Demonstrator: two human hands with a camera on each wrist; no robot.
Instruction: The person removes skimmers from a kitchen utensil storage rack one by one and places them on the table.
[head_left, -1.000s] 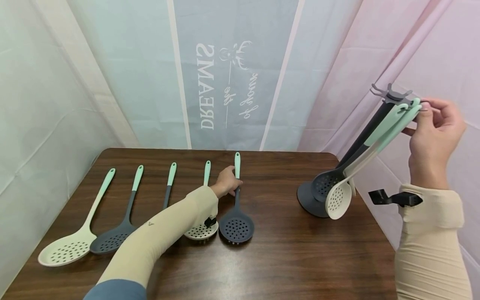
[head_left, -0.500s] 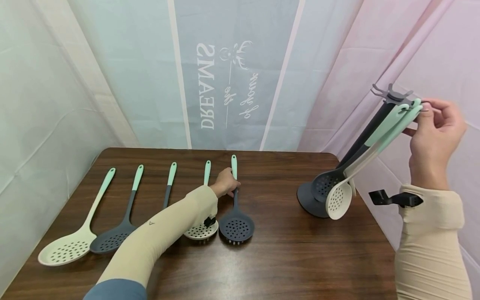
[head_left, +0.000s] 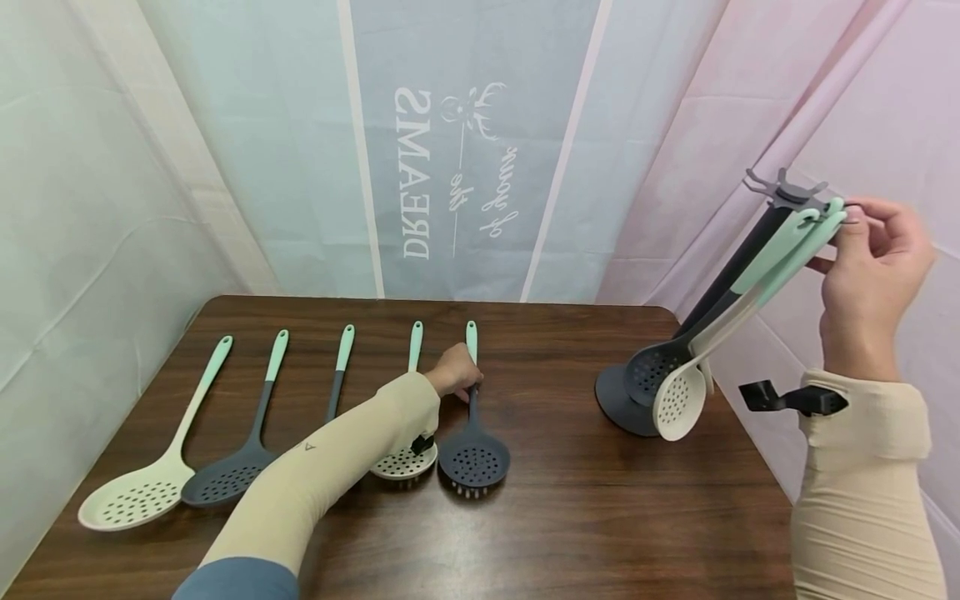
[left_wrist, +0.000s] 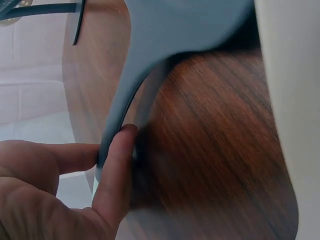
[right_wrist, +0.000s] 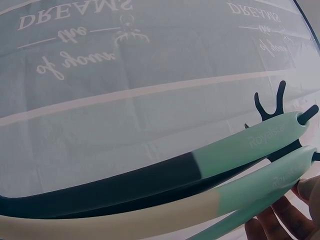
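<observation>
Over the table [head_left: 570, 517], the left sleeve [head_left: 322, 483] blocks most of the middle utensil [head_left: 341, 375] for me. Just past it, left of the rack [head_left: 618, 404], the left hand [head_left: 453, 369] is pinching the dark strainer [head_left: 474, 461], handle tip closer than a second ago; farther off, the right hand [head_left: 873, 271] pinches a hanging mint handle [head_left: 798, 254].

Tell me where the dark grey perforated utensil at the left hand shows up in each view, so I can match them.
Head: dark grey perforated utensil near centre, below the middle, rightmost in the row across the table.
Left wrist: close up, from top centre down to left of centre; its holes aren't visible.
Right wrist: not in it.
Shared landmark: left hand pinching the shaft, head and left wrist; right wrist shares the DREAMS lettering with head.
</observation>
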